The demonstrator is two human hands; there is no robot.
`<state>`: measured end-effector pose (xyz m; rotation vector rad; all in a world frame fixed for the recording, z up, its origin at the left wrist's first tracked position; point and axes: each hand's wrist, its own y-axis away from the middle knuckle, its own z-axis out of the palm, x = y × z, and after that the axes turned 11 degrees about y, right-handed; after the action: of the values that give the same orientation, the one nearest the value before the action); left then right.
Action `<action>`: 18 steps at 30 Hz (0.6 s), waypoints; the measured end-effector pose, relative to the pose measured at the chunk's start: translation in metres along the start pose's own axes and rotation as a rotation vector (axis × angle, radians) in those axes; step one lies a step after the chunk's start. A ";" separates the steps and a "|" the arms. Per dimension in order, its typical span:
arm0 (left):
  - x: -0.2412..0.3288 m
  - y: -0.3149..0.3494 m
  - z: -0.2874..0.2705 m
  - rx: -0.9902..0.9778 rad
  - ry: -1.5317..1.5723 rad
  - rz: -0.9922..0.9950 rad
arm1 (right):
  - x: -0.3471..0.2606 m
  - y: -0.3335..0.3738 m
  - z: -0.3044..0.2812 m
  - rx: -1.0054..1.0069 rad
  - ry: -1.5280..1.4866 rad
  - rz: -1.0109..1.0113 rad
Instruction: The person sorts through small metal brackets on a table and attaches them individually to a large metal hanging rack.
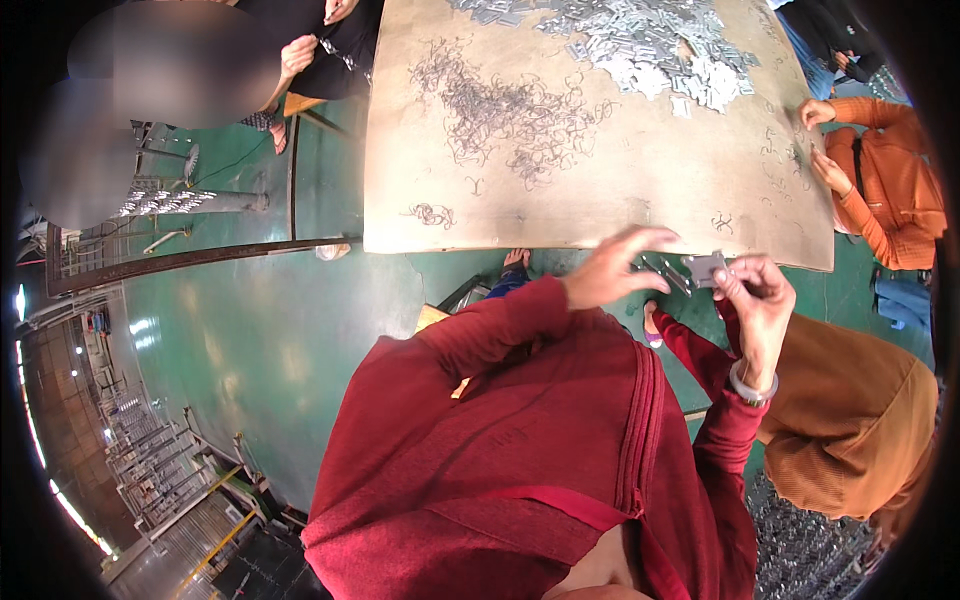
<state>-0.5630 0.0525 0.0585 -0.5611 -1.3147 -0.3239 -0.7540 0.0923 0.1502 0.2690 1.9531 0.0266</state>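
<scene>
Past the near edge of the table, my right hand (760, 292) pinches a small flat grey metal plate (705, 268) between thumb and fingers. My left hand (618, 266) is just left of it, fingers and thumb spread apart. Between the two hands hang a few shiny metal pieces (668, 272), partly blurred; what holds them up is hard to see. Farther off on the table lies a loose heap of thin bent wire hooks (500, 105). Behind it, to the right, spreads a big pile of similar grey metal plates (660, 50).
The brown-covered table (620, 190) has a small cluster of hooks (433, 214) near its front left. A person in orange (890, 180) works at the right edge, one in dark clothes (330, 60) at the far left. Brown-orange clothing (850, 410) is close by my right arm.
</scene>
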 end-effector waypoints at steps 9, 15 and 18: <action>-0.124 0.024 -0.223 0.389 -0.893 -0.095 | 0.004 0.013 0.033 0.038 -0.051 0.062; -0.149 0.014 -0.244 -0.030 -1.185 -0.150 | -0.006 0.012 0.038 0.074 -0.040 0.104; -0.147 0.010 -0.239 -0.085 -1.229 -0.037 | -0.014 0.013 0.043 0.101 -0.046 0.151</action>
<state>-0.3972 -0.0853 -0.1213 -0.8548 -2.4978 -0.0268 -0.7073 0.0977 0.1483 0.4796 1.8877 0.0199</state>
